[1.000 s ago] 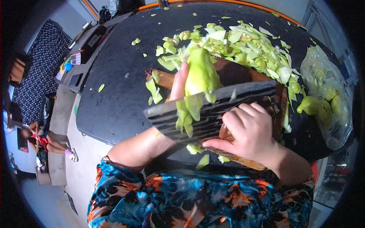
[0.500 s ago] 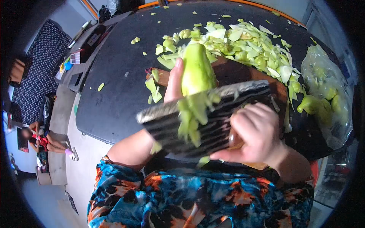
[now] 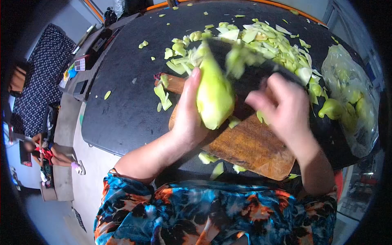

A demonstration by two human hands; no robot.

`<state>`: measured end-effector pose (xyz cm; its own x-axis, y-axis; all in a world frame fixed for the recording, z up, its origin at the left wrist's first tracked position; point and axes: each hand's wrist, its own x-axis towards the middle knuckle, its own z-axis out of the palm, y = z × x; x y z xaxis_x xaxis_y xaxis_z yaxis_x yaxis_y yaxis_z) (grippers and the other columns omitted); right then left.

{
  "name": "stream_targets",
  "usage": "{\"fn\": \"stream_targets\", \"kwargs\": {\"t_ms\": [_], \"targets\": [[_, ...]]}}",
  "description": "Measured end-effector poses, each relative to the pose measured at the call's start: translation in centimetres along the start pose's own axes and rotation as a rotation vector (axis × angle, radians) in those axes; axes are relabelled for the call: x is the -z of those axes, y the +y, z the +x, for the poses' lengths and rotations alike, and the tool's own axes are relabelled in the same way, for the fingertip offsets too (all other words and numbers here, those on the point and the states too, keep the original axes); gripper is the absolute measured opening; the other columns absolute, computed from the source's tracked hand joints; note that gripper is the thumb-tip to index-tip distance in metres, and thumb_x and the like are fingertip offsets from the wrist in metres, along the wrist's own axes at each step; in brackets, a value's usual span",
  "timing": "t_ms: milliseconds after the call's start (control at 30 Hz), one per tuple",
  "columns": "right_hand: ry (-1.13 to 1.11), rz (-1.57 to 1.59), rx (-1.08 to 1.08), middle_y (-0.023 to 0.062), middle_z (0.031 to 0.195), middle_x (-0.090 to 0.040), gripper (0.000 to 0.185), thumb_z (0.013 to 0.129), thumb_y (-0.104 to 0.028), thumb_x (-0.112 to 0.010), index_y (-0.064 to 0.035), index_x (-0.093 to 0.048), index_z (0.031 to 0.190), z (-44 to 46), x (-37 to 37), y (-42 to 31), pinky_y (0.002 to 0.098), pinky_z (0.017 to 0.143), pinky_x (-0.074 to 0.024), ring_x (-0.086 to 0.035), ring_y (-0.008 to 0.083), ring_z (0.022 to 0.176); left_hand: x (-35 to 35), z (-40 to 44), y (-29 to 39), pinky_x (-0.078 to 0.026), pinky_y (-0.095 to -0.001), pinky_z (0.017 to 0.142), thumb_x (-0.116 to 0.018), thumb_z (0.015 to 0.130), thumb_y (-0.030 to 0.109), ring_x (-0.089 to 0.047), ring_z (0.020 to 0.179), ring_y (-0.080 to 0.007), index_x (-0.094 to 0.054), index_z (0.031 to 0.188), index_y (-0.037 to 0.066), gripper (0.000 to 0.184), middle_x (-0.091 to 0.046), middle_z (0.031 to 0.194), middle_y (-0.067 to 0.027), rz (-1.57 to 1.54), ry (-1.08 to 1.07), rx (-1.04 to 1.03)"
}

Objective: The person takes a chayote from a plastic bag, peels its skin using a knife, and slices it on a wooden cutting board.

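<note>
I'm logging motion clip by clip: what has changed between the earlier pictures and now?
The right hand and blurred broad knife have swung forward, away from the body, uncovering the near end of the green fruit and more of the cutting board. Nothing was visibly taken up or let go. Unchanged: the left hand holding the fruit, the peel heap, the plastic bag.

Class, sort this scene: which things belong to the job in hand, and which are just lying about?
In the job:
fruit, in the left hand
knife, blurred, in the right hand
board
peelings
probably the bag of more fruit

Just lying about:
spotted cloth
blue item
black flat thing
</note>
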<state>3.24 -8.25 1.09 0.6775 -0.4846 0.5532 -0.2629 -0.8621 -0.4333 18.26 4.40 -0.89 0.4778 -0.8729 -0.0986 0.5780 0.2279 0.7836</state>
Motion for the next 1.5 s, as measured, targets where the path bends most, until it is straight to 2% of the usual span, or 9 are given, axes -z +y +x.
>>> {"fn": "stream_targets", "kwargs": {"t_ms": [167,467,700,767,900,1100,1433,1467,1500], "targets": [[0.061,0.141,-0.070,0.0093,0.057,-0.057,0.046,0.081,-0.043,-0.072,-0.0041,-0.052,0.068,0.7,1.5,1.3,0.0368,0.048,-0.0438,-0.059,0.0280,0.051,-0.1,0.4,0.3,-0.052,-0.0353,0.077,-0.046,0.094,0.054,-0.064,0.087,-0.0226,-0.052,0.123,0.007,0.056,-0.064,0.100,-0.0113,-0.038,-0.096,-0.027],[-0.153,0.110,0.431,0.0028,0.063,-0.051,0.051,0.075,-0.057,-0.069,-0.0110,-0.049,0.069,-2.1,1.6,-3.7,0.0339,0.057,-0.0439,-0.056,0.0220,0.058,-1.2,0.1,1.4,-0.049,-0.0297,0.068,-0.044,0.092,0.058,-0.061,0.078,-0.0156,-0.056,0.115,0.010,0.054,-0.064,0.094,-0.0063,-0.078,-0.005,0.125],[-0.063,-0.003,0.315,0.0032,0.056,-0.052,0.049,0.077,-0.057,-0.068,-0.0127,-0.050,0.067,-1.1,0.5,-1.6,0.0379,0.052,-0.0438,-0.056,0.0232,0.052,-2.6,-1.0,0.3,-0.053,-0.0368,0.076,-0.044,0.094,0.054,-0.064,0.086,-0.0228,-0.053,0.121,0.006,0.056,-0.064,0.100,-0.0112,-0.288,0.063,0.095],[-0.033,0.011,-0.093,0.0111,0.054,-0.053,0.055,0.081,-0.056,-0.065,-0.0068,-0.049,0.064,0.5,0.7,0.4,0.0430,0.049,-0.0440,-0.058,0.0296,0.051,-0.2,-0.2,-0.5,-0.053,-0.0355,0.075,-0.043,0.095,0.052,-0.064,0.086,-0.0229,-0.052,0.122,0.006,0.054,-0.064,0.101,-0.0121,-0.044,-0.057,0.005],[0.084,0.002,-0.197,0.0108,0.053,-0.051,0.054,0.084,-0.050,-0.065,-0.0043,-0.048,0.063,1.5,1.7,3.5,0.0382,0.048,-0.0423,-0.057,0.0281,0.050,-0.7,-0.2,0.2,-0.055,-0.0403,0.080,-0.041,0.093,0.057,-0.066,0.090,-0.0281,-0.051,0.125,0.007,0.060,-0.065,0.101,-0.0136,0.190,-0.088,-0.083],[-0.084,0.141,0.343,0.0076,0.059,-0.048,0.059,0.072,-0.060,-0.071,-0.0051,-0.051,0.071,-1.9,1.5,-2.7,0.0371,0.052,-0.0397,-0.053,0.0279,0.053,-0.9,0.1,0.9,-0.051,-0.0328,0.075,-0.048,0.091,0.056,-0.062,0.082,-0.0184,-0.055,0.115,0.007,0.054,-0.063,0.094,-0.0086,-0.145,-0.089,0.166],[0.026,-0.128,0.250,0.0041,0.055,-0.052,0.056,0.079,-0.065,-0.060,-0.0122,-0.047,0.066,-1.1,-0.7,-0.3,0.0379,0.048,-0.0445,-0.056,0.0247,0.049,-1.9,-0.6,-0.1,-0.050,-0.0412,0.084,-0.041,0.093,0.058,-0.062,0.094,-0.0251,-0.053,0.122,0.009,0.059,-0.062,0.107,-0.0107,-0.227,0.093,0.079],[0.083,-0.192,0.193,0.0058,0.053,-0.052,0.057,0.082,-0.064,-0.057,-0.0107,-0.048,0.067,-0.5,-0.8,0.5,0.0394,0.047,-0.0455,-0.056,0.0275,0.047,1.3,0.2,-0.2,-0.051,-0.0408,0.082,-0.040,0.095,0.056,-0.062,0.095,-0.0258,-0.052,0.124,0.008,0.057,-0.063,0.107,-0.0105,-0.256,-0.242,0.143],[0.014,-0.152,-0.015,0.0078,0.054,-0.055,0.058,0.084,-0.064,-0.055,-0.0090,-0.049,0.067,0.4,-0.7,1.5,0.0408,0.048,-0.0466,-0.058,0.0298,0.049,-1.0,-0.2,-0.1,-0.052,-0.0390,0.079,-0.042,0.093,0.056,-0.063,0.093,-0.0252,-0.052,0.125,0.008,0.058,-0.064,0.104,-0.0109,0.056,0.038,0.017]]}}
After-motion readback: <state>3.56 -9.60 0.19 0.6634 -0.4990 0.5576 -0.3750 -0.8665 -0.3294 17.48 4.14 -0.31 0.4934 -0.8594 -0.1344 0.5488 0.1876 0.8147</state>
